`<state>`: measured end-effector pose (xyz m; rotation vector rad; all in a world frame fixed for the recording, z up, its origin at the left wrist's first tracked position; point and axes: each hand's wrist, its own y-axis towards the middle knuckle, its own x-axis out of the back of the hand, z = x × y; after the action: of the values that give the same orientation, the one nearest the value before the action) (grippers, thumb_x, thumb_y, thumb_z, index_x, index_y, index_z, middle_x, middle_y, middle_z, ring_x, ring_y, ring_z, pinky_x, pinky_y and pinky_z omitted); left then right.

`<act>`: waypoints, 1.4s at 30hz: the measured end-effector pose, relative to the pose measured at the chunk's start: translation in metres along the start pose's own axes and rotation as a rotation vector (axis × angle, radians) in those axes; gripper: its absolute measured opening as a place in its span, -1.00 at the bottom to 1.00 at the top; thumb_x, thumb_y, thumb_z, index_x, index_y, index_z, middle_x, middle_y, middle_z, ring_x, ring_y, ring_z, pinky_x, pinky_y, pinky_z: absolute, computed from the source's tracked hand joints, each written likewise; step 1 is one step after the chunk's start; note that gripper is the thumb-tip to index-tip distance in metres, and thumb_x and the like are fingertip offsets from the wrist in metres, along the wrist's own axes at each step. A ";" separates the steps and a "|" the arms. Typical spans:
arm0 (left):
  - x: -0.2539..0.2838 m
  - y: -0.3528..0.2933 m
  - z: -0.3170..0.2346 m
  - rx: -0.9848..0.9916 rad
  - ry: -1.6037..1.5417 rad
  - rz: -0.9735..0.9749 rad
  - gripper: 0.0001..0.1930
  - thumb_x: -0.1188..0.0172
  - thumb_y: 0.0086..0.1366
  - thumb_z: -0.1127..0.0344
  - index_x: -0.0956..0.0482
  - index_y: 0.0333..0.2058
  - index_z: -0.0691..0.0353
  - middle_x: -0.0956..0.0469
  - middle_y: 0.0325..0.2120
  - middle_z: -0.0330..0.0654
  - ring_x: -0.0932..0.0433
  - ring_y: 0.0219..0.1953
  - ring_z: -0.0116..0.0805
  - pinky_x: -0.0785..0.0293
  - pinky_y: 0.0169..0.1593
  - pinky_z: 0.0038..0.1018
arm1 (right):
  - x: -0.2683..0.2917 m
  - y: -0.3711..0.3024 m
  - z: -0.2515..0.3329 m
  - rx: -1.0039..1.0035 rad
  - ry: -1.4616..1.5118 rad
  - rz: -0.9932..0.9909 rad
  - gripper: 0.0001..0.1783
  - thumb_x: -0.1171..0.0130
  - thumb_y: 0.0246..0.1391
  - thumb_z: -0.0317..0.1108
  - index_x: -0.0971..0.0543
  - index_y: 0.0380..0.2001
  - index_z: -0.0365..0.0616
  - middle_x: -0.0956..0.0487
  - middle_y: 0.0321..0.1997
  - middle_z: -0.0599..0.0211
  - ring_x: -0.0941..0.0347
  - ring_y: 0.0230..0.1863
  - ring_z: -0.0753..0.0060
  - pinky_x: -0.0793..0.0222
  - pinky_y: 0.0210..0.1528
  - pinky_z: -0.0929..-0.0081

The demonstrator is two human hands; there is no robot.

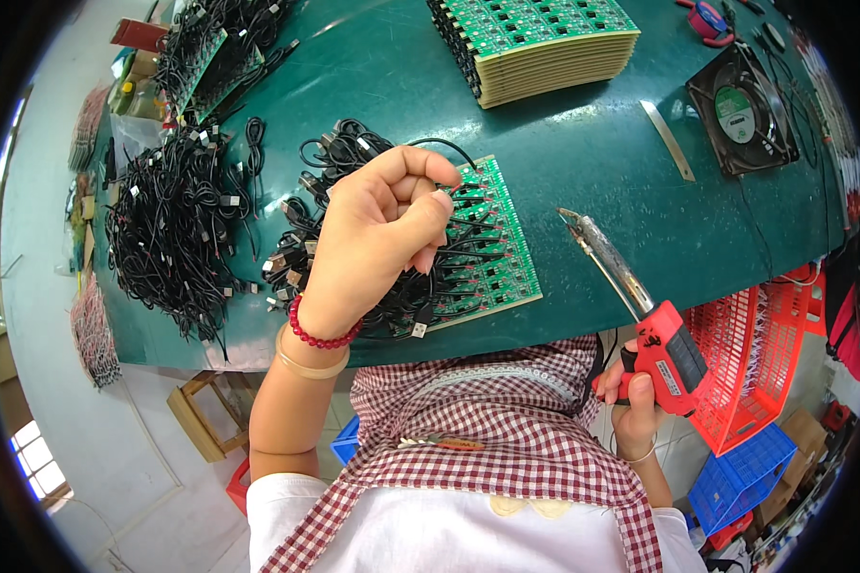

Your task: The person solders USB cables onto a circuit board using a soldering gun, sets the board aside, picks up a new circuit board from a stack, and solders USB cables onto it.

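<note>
My left hand (382, 229) is raised over a green circuit board panel (514, 239), thumb and index finger closed in a pinch. A thin black USB cable (449, 145) arcs out from behind these fingers, and a bit of red wire shows at the fingertips. Several black cables run from the panel's rows toward a heap under my wrist; the hand hides part of both. My right hand (635, 401) grips a red soldering gun (666, 358) by its handle at the table's front edge. Its metal tip (569, 216) points up and left, apart from the panel.
A tall stack of green circuit boards (554, 67) stands at the back. Bundled black cables (167, 224) cover the table's left side. To the right are a metal strip (668, 141) and a black fan (741, 113). Red (736, 368) and blue crates (741, 477) sit below the edge.
</note>
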<state>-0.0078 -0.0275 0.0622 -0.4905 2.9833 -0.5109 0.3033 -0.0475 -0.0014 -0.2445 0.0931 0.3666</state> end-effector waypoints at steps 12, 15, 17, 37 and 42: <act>-0.006 -0.005 -0.001 0.061 0.095 0.047 -0.86 -0.06 0.22 0.48 -0.42 -0.24 0.36 -0.43 -0.58 -0.35 -0.41 -0.61 -0.68 -0.28 -0.58 -0.74 | -0.010 0.003 0.010 -0.030 0.043 0.124 -0.35 -0.08 0.12 0.08 -0.26 0.01 -0.26 -0.37 -0.58 0.29 -0.25 -0.62 0.49 -0.31 -0.50 0.40; -0.007 -0.003 0.000 0.051 0.019 0.067 -0.90 -0.05 0.22 0.49 -0.41 -0.28 0.35 -0.42 -0.59 -0.35 -0.36 -0.64 -0.68 -0.28 -0.59 -0.72 | -0.015 0.006 0.011 -0.039 0.029 0.189 -0.33 -0.10 0.10 0.09 -0.26 0.02 -0.27 -0.38 -0.57 0.29 -0.26 -0.61 0.49 -0.31 -0.49 0.41; -0.009 -0.003 -0.001 0.045 0.007 0.056 -0.91 -0.05 0.22 0.50 -0.40 -0.29 0.34 -0.41 -0.60 -0.35 -0.34 -0.65 -0.68 -0.27 -0.60 -0.72 | -0.019 0.007 0.012 -0.019 0.050 0.215 -0.31 -0.10 0.10 0.10 -0.25 0.03 -0.28 -0.38 -0.56 0.28 -0.26 -0.61 0.50 -0.31 -0.49 0.41; -0.008 -0.002 0.004 0.018 -0.020 0.042 -0.91 -0.09 0.22 0.44 -0.38 -0.33 0.26 -0.41 -0.64 -0.36 -0.32 -0.71 -0.69 -0.14 -0.67 -0.77 | -0.026 0.008 0.008 -0.039 -0.001 0.220 -0.28 -0.12 0.06 0.15 -0.25 -0.02 -0.30 -0.39 -0.55 0.27 -0.26 -0.60 0.51 -0.33 -0.42 0.39; -0.007 0.000 0.006 0.010 -0.023 0.049 -0.93 -0.09 0.22 0.45 -0.38 -0.33 0.24 -0.40 -0.62 -0.37 -0.32 -0.70 -0.70 -0.16 -0.67 -0.77 | -0.029 0.008 0.014 -0.052 0.051 0.190 -0.30 -0.13 0.07 0.13 -0.25 0.00 -0.27 -0.40 -0.55 0.29 -0.26 -0.60 0.51 -0.33 -0.43 0.39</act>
<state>-0.0003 -0.0273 0.0570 -0.4177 2.9614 -0.5116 0.2737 -0.0464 0.0138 -0.2975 0.1579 0.5528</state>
